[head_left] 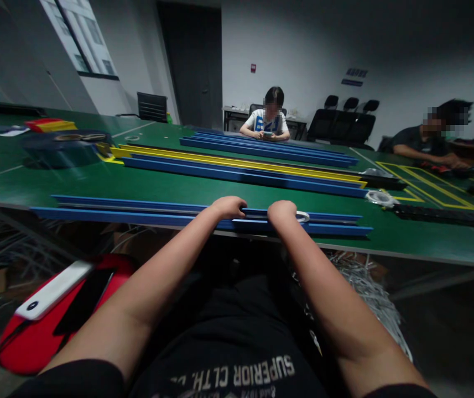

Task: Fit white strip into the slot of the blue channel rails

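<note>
Two long blue channel strips lie along the near table edge: a front strip (137, 218) and a back strip (108, 203) beside it. My left hand (229, 207) is over them near the middle, with its fingers curled down and its fingertips mostly hidden. A short white line shows on the strips between the hands. Just to the right, my right hand (282, 212) is closed, its fingers bent out of sight. From its right side sticks out a white ring (303, 216) that looks like a roll of tape, and the hand appears to grip it.
Farther back on the green table (170, 190) lie yellow strips (237, 163) and more blue strips (261, 149). A dark roll (62, 148) stands left; a white coil (381, 198) lies right. Two people sit across. A red stool (33, 345) holds a white device (54, 290).
</note>
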Tool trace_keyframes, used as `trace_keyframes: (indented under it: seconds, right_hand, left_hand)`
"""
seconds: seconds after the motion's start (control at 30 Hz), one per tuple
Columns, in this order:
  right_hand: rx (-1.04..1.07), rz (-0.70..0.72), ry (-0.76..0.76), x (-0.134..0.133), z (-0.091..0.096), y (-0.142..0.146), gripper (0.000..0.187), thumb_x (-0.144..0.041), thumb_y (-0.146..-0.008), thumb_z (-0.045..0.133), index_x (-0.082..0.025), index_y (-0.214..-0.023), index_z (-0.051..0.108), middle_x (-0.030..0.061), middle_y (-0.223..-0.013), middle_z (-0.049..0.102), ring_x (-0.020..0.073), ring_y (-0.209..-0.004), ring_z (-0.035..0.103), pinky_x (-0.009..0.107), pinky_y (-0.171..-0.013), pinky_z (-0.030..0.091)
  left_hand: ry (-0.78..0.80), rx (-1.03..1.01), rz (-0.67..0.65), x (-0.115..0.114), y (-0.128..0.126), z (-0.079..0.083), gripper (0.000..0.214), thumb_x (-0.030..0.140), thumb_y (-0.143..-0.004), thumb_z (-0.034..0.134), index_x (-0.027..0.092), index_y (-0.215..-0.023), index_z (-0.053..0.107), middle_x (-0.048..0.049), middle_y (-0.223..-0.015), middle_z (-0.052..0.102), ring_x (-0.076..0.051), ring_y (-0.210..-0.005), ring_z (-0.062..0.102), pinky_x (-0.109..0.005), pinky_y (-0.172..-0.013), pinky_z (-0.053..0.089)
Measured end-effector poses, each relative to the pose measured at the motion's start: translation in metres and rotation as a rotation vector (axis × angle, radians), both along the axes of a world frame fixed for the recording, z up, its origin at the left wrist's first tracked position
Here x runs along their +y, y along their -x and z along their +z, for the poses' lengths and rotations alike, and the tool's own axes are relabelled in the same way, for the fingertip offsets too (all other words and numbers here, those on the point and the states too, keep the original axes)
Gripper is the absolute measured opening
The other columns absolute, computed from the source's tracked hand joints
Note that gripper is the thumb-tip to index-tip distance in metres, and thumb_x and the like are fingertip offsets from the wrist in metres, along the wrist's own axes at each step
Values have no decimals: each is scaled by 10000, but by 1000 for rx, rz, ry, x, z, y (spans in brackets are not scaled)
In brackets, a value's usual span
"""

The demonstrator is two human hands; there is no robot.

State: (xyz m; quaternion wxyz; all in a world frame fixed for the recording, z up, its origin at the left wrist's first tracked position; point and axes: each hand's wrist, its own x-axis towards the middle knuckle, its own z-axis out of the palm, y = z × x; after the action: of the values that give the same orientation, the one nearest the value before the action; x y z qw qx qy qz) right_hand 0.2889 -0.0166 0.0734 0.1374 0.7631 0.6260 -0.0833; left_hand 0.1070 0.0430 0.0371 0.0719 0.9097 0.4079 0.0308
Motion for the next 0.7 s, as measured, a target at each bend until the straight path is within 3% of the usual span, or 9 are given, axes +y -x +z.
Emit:
trace_keyframes:
  seconds: [0.2, 0.37, 0.53, 0.7]
  right_hand:
    - [-41, 85, 3, -4, 10, -23, 438, -429, -809, 657, -122, -1114, 724, 218, -1220, 637, 325, -1139, 598, 399, -925, 482]
    - [-6, 274, 85, -7, 40, -61, 542, -599, -859, 533, -138, -1063, 731, 171, -1090, 698, 271, -966, 653, 326, -817, 486]
    - [-47, 276, 105, -5, 61, -92, 491, -604, -826, 590, -205, -1075, 734, 114, -1015, 719, 249, -915, 651, 316, -809, 463]
    - [-136, 164, 160, -1, 49, -103, 584, -687, -757, 611, -164, -968, 763, 156, -1016, 712, 280, -973, 648, 335, -864, 461]
  left_hand:
    - [29, 24, 8, 2, -1, 1, 423, 492, -724, 581, 301, -1084, 693, -12, -982, 730, -191, -814, 636, -248, -624, 413]
    - [45, 24, 8, 1, 0, 3, 423, 504, -723, 582, 301, -1076, 699, -14, -996, 730, -196, -831, 642, -247, -636, 428]
    - [48, 13, 16, -1, 2, 5, 403, 489, -725, 580, 304, -1061, 700, -12, -966, 732, -196, -811, 641, -250, -627, 425]
    - [50, 12, 27, -1, 2, 6, 401, 481, -725, 592, 306, -1071, 698, -12, -986, 734, -192, -829, 647, -242, -629, 426]
